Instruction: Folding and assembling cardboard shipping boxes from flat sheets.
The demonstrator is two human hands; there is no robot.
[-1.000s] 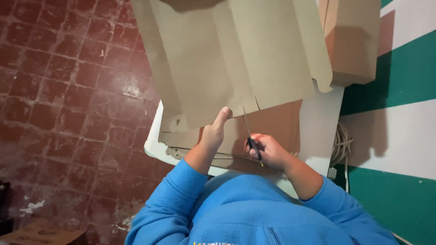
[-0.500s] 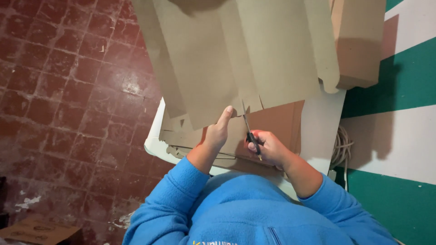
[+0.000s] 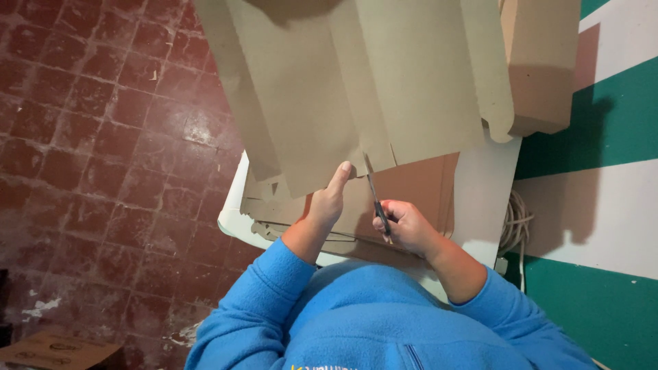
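Note:
A large grey-brown cardboard sheet (image 3: 356, 89) with folds and flaps lies over a white table (image 3: 490, 199) and hangs past its far edge. My left hand (image 3: 329, 199) grips the sheet's near edge, thumb on top. My right hand (image 3: 404, 226) is shut on a pair of scissors (image 3: 375, 199), whose blades point up into a cut in the sheet's near edge, just right of my left thumb. Brown cardboard (image 3: 418, 188) lies flat under the sheet. Both arms wear blue sleeves.
A stack of brown cardboard (image 3: 545, 62) stands at the table's far right. Cardboard scraps (image 3: 271, 209) sit at the table's left edge. A coiled pale cord (image 3: 514, 223) hangs by the green-and-white wall. Red tile floor lies left, with a flat carton (image 3: 55, 349) at the bottom left.
The scissors have advanced a little further up into the sheet's edge. My left hand has kept its hold on the sheet beside the cut.

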